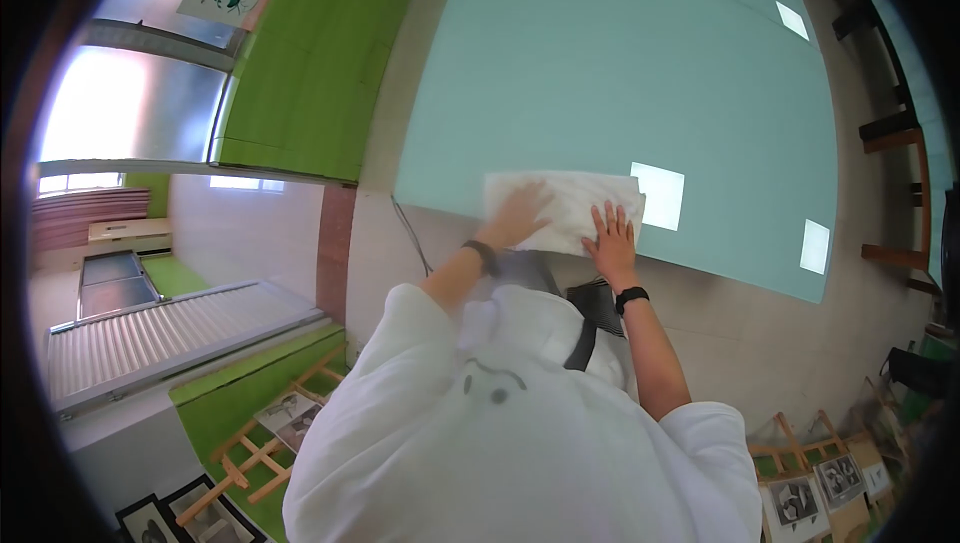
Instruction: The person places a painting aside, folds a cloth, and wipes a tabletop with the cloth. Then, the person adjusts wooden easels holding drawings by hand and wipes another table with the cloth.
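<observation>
A white, slightly wrinkled sheet (575, 188), which looks like folded cloth, lies along the near edge of the pale blue-green table (600, 73). My right hand (612, 240) presses flat on its right part with the fingers spread. On its left part rests my left hand (520, 215), blurred by motion, its fingers stretched out over the sheet. Neither hand grips anything. Each wrist has a dark band. Whether the sheet has one layer or several I cannot tell.
A cable (412, 235) hangs by the table's left corner. Green wall panels (300, 73) and windows stand at left. Wooden easels with pictures (795, 503) are at lower right, another easel (262, 453) at lower left. A wooden chair (900, 255) stands at right.
</observation>
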The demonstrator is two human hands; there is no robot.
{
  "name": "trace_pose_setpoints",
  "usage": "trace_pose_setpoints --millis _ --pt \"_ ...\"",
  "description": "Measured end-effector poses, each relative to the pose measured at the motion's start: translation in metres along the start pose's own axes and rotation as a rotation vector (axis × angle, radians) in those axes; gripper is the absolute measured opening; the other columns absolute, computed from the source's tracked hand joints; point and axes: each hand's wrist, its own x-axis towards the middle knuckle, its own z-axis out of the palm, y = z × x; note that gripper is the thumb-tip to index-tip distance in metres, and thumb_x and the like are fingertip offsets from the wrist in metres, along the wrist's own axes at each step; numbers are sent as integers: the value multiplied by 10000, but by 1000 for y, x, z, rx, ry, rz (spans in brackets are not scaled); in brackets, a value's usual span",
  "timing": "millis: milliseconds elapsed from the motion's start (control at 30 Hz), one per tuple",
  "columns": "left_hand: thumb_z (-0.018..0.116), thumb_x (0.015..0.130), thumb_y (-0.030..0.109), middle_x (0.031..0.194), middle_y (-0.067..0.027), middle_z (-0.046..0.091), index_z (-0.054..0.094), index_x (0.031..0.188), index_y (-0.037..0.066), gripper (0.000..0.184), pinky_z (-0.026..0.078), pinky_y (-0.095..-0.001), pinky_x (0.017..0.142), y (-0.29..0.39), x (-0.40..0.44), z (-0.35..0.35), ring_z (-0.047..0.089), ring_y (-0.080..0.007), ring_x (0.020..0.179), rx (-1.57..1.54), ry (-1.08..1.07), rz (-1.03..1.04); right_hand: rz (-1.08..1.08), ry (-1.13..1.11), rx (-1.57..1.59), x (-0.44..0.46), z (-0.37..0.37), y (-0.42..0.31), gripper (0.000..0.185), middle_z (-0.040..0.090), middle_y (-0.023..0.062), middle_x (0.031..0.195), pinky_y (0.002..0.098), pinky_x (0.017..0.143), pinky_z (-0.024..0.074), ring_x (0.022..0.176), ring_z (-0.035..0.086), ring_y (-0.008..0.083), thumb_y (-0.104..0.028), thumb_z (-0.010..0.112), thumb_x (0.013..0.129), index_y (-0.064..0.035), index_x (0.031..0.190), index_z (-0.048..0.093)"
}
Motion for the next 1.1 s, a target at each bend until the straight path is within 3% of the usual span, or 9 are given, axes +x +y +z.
trace_pose_setpoints --millis 100,167,200,300,333,500,667,933,1100 --pt "541 928 252 1426 -190 419 439 1380 54 504 324 -437 1093 -58 -48 -14 393 -349 1316 -217 36 -139 29 35 -20 6 6 -16 749 195 92 1575 537 1134 211 1442 167 348 -402 614 877 -218 1509 256" --pt "503 926 152 1416 -187 431 441 1368 34 462 310 -425 1109 -100 -103 -34 394 -336 1313 -431 22 -592 58 4 -37 8 10 -29 765 196 108 1572 560 1124 218 1438 167 364 -390 626 867 -208 1510 253" --pt "488 914 90 1427 -169 423 457 1362 56 450 320 -441 1102 -134 -143 -19 381 -322 1329 -381 137 -528 84 -24 -39 12 10 -38 770 187 119 1573 570 1119 218 1438 160 375 -388 624 870 -200 1513 244" --pt "503 865 31 1492 -122 334 432 1382 120 529 343 -453 1080 -157 -220 -61 375 -300 1341 -119 -186 -459 141 -83 -51 28 12 -49 784 157 143 1576 589 1113 216 1436 146 400 -378 619 875 -184 1519 217" --pt "507 861 27 1412 -145 432 460 1345 95 491 388 -449 1044 -168 -245 -47 407 -302 1313 -1 -250 -434 163 -98 -52 28 12 -50 789 147 149 1578 593 1112 215 1435 141 407 -374 618 877 -179 1521 208" --pt "482 850 4 1192 -192 585 564 1189 6 349 411 -449 1004 -191 -255 -48 517 -363 1166 -207 49 -538 338 -184 -44 47 14 -66 866 101 180 1580 607 1113 202 1441 96 432 -417 651 838 -160 1522 187" --pt "502 843 19 1196 -199 588 576 1179 5 345 412 -418 1013 -137 -133 -76 529 -349 1157 -233 323 -246 372 -115 -35 49 13 -71 892 113 183 1577 609 1112 199 1443 88 428 -444 669 815 -153 1517 203" --pt "526 853 72 1426 -205 392 418 1396 61 553 285 -496 1112 56 22 -2 348 -357 1350 -38 -20 167 83 24 38 16 -17 10 868 251 135 1542 554 1126 215 1430 191 379 -456 716 767 -173 1481 312" --pt "528 901 175 1517 -198 275 355 1455 137 581 207 -541 1133 142 59 45 261 -361 1408 54 -108 223 189 13 44 -33 -56 93 855 255 88 1549 508 1138 234 1434 213 326 -431 724 766 -206 1480 311"
